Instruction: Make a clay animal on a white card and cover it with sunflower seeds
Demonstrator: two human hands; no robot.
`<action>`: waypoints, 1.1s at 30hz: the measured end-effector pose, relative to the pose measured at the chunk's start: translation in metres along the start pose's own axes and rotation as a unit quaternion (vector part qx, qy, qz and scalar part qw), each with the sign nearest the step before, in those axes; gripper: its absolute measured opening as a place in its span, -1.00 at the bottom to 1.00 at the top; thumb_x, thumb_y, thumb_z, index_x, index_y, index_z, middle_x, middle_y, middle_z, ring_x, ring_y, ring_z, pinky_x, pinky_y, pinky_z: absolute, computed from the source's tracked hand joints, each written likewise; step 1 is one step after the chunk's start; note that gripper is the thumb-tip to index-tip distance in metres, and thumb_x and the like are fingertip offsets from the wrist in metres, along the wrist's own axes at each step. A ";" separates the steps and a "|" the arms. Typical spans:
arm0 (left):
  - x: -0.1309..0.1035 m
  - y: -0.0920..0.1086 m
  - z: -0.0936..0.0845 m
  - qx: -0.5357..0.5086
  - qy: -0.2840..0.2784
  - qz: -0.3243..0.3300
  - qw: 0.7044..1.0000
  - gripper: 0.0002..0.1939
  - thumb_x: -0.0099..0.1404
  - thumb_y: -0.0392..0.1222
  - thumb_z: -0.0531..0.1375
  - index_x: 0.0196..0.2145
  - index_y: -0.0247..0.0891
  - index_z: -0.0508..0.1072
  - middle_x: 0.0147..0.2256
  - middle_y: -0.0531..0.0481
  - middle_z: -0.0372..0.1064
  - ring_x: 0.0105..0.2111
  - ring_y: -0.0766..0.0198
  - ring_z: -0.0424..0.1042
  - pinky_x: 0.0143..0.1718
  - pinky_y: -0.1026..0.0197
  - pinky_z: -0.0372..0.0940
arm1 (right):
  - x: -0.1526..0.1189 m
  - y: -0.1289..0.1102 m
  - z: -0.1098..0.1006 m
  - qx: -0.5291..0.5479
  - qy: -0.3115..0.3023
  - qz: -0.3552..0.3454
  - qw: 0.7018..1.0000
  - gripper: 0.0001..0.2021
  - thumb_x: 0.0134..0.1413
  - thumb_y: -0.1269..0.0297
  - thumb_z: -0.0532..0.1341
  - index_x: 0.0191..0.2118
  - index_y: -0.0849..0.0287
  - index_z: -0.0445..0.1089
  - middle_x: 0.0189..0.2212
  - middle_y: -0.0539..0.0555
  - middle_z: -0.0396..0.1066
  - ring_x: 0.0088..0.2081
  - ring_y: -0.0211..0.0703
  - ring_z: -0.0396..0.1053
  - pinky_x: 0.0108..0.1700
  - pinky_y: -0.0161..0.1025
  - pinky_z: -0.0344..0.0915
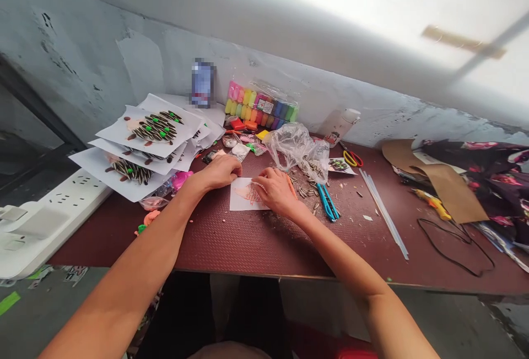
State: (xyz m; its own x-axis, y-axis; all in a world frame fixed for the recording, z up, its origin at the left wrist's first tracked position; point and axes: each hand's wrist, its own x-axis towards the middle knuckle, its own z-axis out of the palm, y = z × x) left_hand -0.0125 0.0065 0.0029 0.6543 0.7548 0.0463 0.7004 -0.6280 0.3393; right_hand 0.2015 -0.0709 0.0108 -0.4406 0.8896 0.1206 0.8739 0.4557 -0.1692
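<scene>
A small white sheet of paper (243, 202) with an orange drawing lies on the table before me. My left hand (221, 172) is at its upper left corner, fingers curled together; what they hold, if anything, is hidden. Over the right half of the drawing rests my right hand (276, 189), its fingers bent down and pressed together, their grip hard to make out. A narrow orange thing (291, 186) shows beside its knuckles. Striped sunflower seeds (306, 189) are scattered to the right, near a clear plastic bag (291, 144) and a blue utility knife (328, 202).
Paper sheets with seed hedgehogs (155, 130) are stacked at left, above a white power strip (39, 227). Coloured clay packs (260, 107) lean on the wall. Rightward lie scissors (351, 158), clear glue sticks (384, 213), a yellow glue gun (436, 205) with its cable, and brown cardboard (454, 188).
</scene>
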 end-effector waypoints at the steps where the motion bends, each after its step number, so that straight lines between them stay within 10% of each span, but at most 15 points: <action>1: 0.000 -0.001 0.000 0.009 0.013 -0.010 1.000 -0.74 0.19 -0.32 0.10 -0.31 -0.19 0.60 -0.25 -0.11 0.57 -0.19 0.09 0.46 -0.03 0.05 0.27 | 0.005 0.002 0.001 0.001 -0.001 0.001 1.000 -0.70 0.39 0.21 0.11 0.05 0.09 0.54 -0.02 0.20 0.41 0.00 0.03 0.24 0.02 -0.06 0.14; 19: -0.006 -0.008 -0.003 -0.005 -0.015 -0.028 0.999 -0.86 0.16 -0.19 0.15 -0.45 -0.19 0.52 -0.39 -0.07 0.50 -0.26 0.09 0.40 -0.10 0.06 0.25 | 0.007 0.005 0.027 0.046 0.061 0.029 0.997 -0.61 0.38 0.33 0.04 0.22 0.23 0.37 0.10 0.26 0.41 0.09 0.06 0.29 0.13 -0.05 0.19; 33: -0.004 0.008 -0.005 -0.298 -0.004 -0.015 0.954 -0.72 0.22 -0.07 0.17 -0.23 -0.31 0.55 -0.33 -0.05 0.51 -0.34 0.22 0.41 -0.27 0.18 0.32 | 0.006 0.007 0.012 0.103 0.159 0.001 0.982 -0.69 0.41 0.35 0.04 -0.06 0.11 0.55 -0.22 0.13 0.48 -0.11 -0.05 0.35 0.02 -0.08 0.18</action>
State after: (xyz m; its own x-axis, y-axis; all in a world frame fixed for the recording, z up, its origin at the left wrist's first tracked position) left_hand -0.0110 -0.0007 0.0100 0.6399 0.7682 0.0222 0.4338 -0.3850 0.8146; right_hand 0.2030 -0.0623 -0.0015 -0.3245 0.8507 0.4136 0.7999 0.4802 -0.3600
